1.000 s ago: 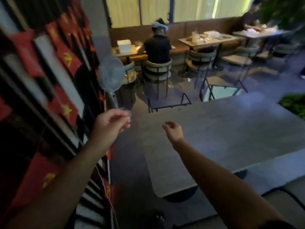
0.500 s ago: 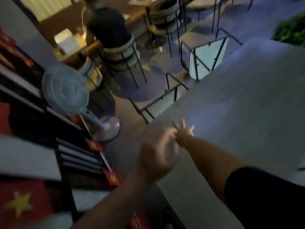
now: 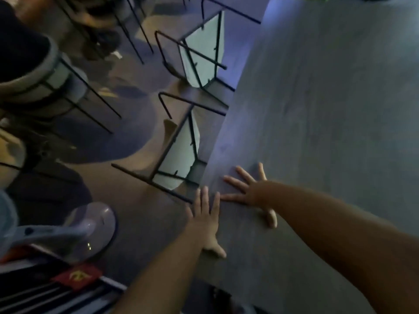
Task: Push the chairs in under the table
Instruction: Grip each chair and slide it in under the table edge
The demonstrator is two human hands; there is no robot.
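I lean over the corner of the grey table (image 3: 317,109), both hands spread flat on its top and grasping nothing. My left hand (image 3: 205,219) lies at the very edge, fingers open and pointing toward the nearer chair (image 3: 181,155); my right hand (image 3: 249,191) rests just beside it, further onto the tabletop, fingers splayed.

2 chairs with pale seats and thin black metal frames stand along the far edge of the table. The nearer chair sits just beyond my left fingertips, its seat partly tucked under the tabletop, its frame sticking out over the floor. The farther chair (image 3: 204,51) stands beyond it in much the same way. The view is dim and tilted, so I cannot tell how far under either seat goes.

As I judge it, neither chair is fully in, and the step in hand is the reach for the nearer one. To do it well I would take the outer frame in both hands and push straight toward the table, square to its edge, so the legs slide and do not twist or catch. A fan (image 3: 86,230) stands on the floor at my left, near enough to keep my elbow away from it.
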